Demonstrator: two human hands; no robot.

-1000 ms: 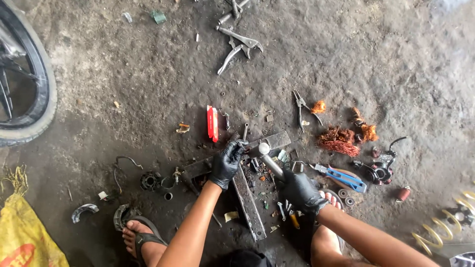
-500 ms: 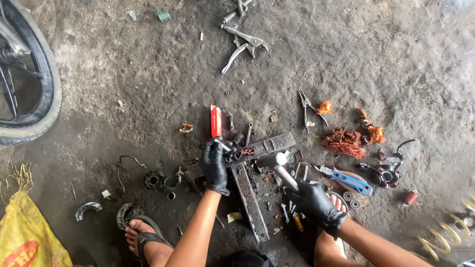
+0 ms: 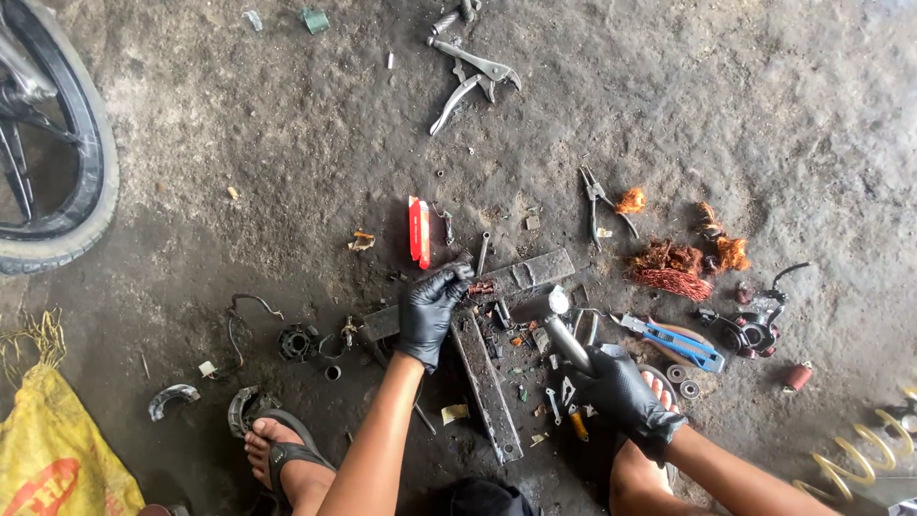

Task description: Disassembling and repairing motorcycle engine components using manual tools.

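Observation:
Both my hands wear black gloves. My left hand (image 3: 430,311) pinches a small reddish-brown part (image 3: 481,287) down on a rusty metal bar (image 3: 530,272) that lies across a second bar (image 3: 487,382) on the dirt floor. My right hand (image 3: 626,397) grips the handle of a metal hammer (image 3: 564,330), whose head sits just right of the small part, low over the bars.
A red flat tool (image 3: 418,231), locking pliers (image 3: 473,76), small pliers (image 3: 602,201), copper wire clumps (image 3: 673,268) and a blue-handled tool (image 3: 673,339) lie around. A wheel (image 3: 57,162) stands at left, a yellow sack (image 3: 57,449) bottom left, a yellow spring (image 3: 864,454) bottom right. My sandalled feet flank the bars.
My left hand shifted slightly left and settled on the small part. The hammer in my right hand has come down and to the right, its head now beside the part.

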